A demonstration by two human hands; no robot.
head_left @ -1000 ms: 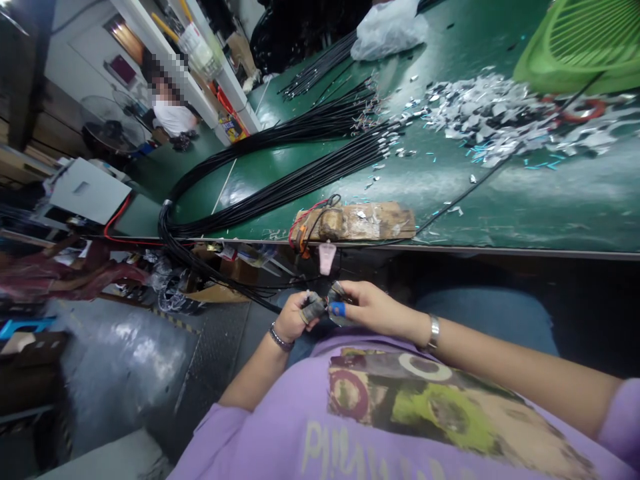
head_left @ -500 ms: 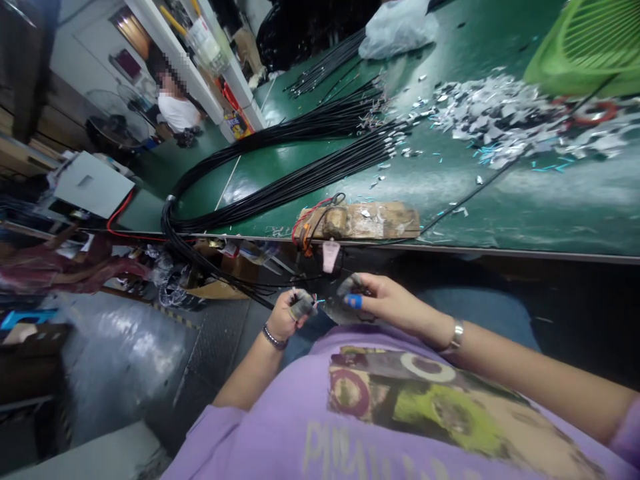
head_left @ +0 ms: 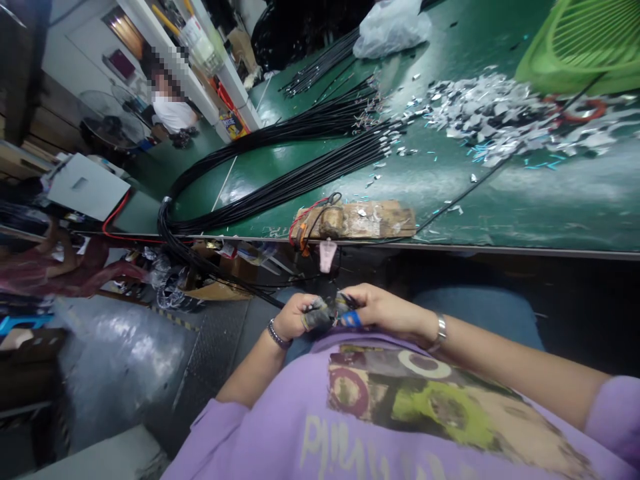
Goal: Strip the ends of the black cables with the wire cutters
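Observation:
My left hand (head_left: 305, 316), with dark grey coverings on the fingers, is closed on the end of a black cable (head_left: 265, 297) that runs down from the bundle on the bench. Fingertip to fingertip with it, my right hand (head_left: 363, 308) pinches at the thin stripped wires (head_left: 335, 322) of that cable end. Blue tape wraps one right finger. The fingers hide most of the wires. Just above the hands, a pale pink tag-like piece (head_left: 328, 256) hangs from the bench edge below a wooden board (head_left: 383, 219).
The long bundle of black cables (head_left: 280, 190) curves across the green bench (head_left: 450, 223). White and foil scraps (head_left: 493, 110) lie in a heap beside a green plastic basket (head_left: 590, 53). A clear plastic bag (head_left: 393, 30) sits at the back. A person in a white top (head_left: 173, 112) is further off.
My right hand has moved left and slightly down to meet my left hand, which shifted a little right. The wire ends that showed between them are now mostly covered by the fingers.

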